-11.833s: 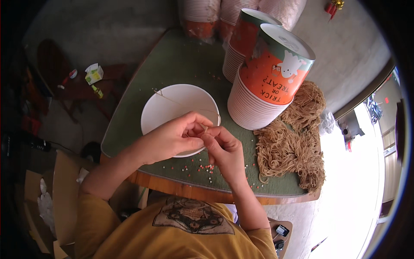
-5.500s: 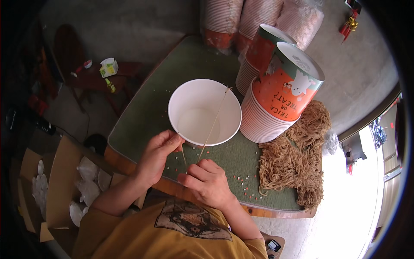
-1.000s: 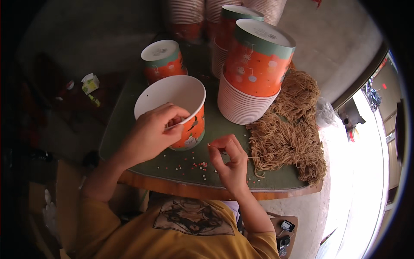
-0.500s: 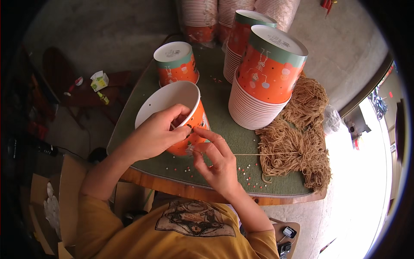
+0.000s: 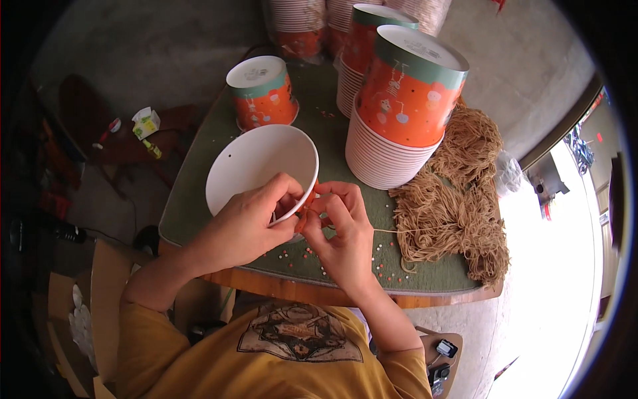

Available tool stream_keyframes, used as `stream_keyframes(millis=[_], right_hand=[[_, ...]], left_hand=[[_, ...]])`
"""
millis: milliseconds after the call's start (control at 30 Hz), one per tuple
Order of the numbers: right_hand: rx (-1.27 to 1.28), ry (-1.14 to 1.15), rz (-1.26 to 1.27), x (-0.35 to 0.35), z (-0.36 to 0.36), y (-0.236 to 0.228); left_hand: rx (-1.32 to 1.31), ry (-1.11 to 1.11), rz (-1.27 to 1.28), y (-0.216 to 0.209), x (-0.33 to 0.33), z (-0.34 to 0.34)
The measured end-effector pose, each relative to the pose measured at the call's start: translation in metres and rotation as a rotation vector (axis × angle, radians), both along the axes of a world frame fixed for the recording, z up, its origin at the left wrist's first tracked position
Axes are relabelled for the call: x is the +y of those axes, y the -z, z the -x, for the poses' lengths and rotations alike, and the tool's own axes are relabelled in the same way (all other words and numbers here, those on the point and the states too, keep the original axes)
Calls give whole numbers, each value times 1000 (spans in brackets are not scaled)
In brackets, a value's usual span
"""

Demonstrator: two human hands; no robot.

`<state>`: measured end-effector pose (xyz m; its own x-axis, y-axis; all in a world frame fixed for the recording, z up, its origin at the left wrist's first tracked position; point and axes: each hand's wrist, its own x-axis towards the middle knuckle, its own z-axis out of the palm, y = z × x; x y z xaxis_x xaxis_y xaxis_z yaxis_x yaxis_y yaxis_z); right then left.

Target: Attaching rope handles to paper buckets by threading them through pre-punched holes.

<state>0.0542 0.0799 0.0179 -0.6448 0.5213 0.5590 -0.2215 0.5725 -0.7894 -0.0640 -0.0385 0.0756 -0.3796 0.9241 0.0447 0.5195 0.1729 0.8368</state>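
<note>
A paper bucket (image 5: 256, 159), white inside and orange outside, stands tilted on the table in front of me with its mouth toward me. A small dark hole shows in its far left wall. My left hand (image 5: 249, 216) is closed over the near right rim, fingers inside and thumb outside. Against the outer wall, close to that thumb, my right hand (image 5: 342, 233) pinches a thin tan cord (image 5: 385, 231). The cord runs right to a tangled heap of tan cords (image 5: 438, 233). My fingers hide the cord's end.
Behind the bucket stands an upside-down orange bucket (image 5: 266, 100). Tall stacks of nested buckets (image 5: 405, 106) rise right of it. Small red and white bits (image 5: 379, 266) lie near the table's front edge (image 5: 279, 284). An open cardboard box (image 5: 106, 306) is at lower left.
The bucket's mouth has turned more toward me. My right hand has moved right and slightly up, its fingers now closer against the wall. My left hand keeps the rim.
</note>
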Motion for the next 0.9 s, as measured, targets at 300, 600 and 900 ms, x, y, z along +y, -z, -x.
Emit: stream_keyframes(millis=[300, 600, 900], right_hand=[[-65, 26, 11, 4, -6, 4], [-125, 38, -17, 8, -10, 4], [-207, 25, -7, 16, -15, 0]], left_hand=[[65, 51, -13, 6, 3, -6], [-30, 76, 30, 14, 17, 7], [292, 114, -65, 23, 29, 12]])
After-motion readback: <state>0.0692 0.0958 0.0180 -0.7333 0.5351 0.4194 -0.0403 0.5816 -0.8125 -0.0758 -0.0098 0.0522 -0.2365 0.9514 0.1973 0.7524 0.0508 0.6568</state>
